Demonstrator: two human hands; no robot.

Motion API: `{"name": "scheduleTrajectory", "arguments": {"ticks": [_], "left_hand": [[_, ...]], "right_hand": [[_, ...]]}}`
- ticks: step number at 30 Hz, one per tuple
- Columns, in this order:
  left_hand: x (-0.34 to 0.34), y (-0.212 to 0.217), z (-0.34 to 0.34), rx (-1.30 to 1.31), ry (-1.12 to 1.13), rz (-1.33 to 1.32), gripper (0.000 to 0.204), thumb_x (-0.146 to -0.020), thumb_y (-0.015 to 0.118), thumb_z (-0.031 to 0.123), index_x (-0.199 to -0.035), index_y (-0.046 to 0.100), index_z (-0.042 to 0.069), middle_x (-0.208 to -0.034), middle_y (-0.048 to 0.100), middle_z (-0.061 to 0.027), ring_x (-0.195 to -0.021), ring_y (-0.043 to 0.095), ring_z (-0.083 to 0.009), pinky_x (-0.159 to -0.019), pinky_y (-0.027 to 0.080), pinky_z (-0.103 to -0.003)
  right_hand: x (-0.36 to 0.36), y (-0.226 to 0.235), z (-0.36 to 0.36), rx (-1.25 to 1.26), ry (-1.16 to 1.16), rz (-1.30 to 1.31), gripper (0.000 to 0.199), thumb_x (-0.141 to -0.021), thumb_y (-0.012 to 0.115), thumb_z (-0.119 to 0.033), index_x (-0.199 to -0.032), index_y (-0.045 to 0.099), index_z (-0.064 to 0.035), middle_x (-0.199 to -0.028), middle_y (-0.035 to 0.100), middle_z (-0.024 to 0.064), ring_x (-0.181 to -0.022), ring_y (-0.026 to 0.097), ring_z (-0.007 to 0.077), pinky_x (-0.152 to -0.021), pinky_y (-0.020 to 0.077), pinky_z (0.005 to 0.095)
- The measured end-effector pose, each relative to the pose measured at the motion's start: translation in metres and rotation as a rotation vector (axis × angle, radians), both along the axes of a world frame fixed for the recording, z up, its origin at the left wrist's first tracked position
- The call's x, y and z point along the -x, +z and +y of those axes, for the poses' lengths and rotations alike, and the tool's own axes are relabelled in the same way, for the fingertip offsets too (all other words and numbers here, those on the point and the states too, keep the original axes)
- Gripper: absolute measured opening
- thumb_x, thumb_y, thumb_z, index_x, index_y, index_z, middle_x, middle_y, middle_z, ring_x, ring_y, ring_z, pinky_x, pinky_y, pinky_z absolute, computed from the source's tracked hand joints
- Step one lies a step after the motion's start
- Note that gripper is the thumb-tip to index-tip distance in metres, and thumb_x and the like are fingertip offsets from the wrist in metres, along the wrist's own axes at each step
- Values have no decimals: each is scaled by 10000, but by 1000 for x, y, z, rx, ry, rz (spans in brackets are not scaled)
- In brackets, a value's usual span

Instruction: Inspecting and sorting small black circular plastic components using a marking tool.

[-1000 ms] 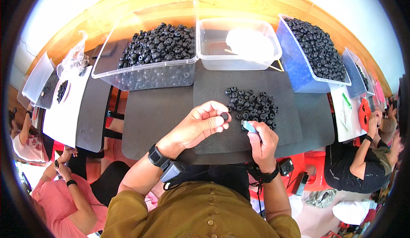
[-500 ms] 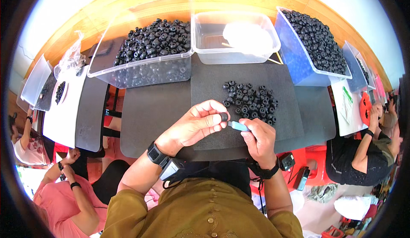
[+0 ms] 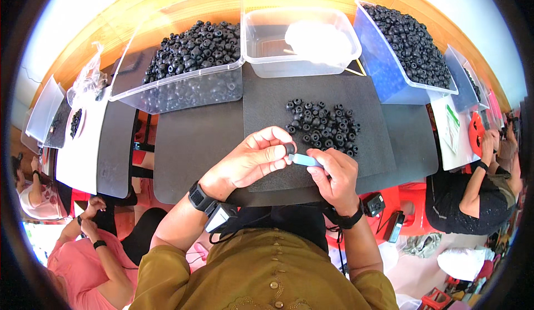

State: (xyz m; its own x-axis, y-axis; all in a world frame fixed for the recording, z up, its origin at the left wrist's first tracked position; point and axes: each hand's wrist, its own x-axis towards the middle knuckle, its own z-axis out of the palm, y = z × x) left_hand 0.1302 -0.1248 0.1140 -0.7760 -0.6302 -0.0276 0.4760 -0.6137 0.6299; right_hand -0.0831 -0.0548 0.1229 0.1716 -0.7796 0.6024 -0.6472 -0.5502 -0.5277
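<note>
My left hand [image 3: 258, 157] pinches a small round black piece [image 3: 290, 148] with a hole, like a bead, between thumb and fingers. In my right hand [image 3: 336, 176] is a slim tool with a light-blue handle [image 3: 306, 160], its short tip pointing left. That tip meets the lower edge of the black piece; whether it goes into the hole I cannot tell. Just beyond my hands a loose pile of similar black pieces [image 3: 325, 125] lies on a dark mat [image 3: 372, 101].
Behind the mat stand a clear bin of black pieces [image 3: 189, 96], a nearly bare clear tub [image 3: 303, 70] with something white inside, and a bluish full bin [image 3: 384, 79]. People sit at both sides, one in a pink top [image 3: 83, 265], another in black [image 3: 459, 199].
The blue-handled tool has moved a little left and up, its tip now against the black piece. The view has shifted slightly. My left hand keeps its pinch.
</note>
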Motion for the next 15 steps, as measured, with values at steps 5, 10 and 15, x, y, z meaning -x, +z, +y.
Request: {"name": "scheduleTrajectory", "arguments": {"ticks": [5,10,15], "left_hand": [[1,-1,0,-95,12,54,215,-948,615,136,-1144,572,59,-1030,606,-72,-893,624,-112,-782,537,-200],[-2,-4,-2,-215,2,103,225,-959,584,105,-1176,570,51,-1063,610,-105,-948,647,-161,-829,562,-221],[-2,-6,-3,-269,-15,125,222,-959,577,91,-1177,573,48,-1083,611,-118,-973,653,-183,-847,573,-225]], "right_hand": [[1,-3,1,-5,-7,-7,228,-814,716,-172,-990,666,-37,-676,581,80,-550,557,247,-508,428,353],[1,-4,2,-38,-60,-101,225,-827,700,-140,-1012,665,-17,-685,576,92,-543,545,238,-501,410,344],[1,-5,2,-58,-49,-96,221,-827,702,-141,-1007,667,-17,-675,572,89,-535,541,238,-498,409,344]]}}
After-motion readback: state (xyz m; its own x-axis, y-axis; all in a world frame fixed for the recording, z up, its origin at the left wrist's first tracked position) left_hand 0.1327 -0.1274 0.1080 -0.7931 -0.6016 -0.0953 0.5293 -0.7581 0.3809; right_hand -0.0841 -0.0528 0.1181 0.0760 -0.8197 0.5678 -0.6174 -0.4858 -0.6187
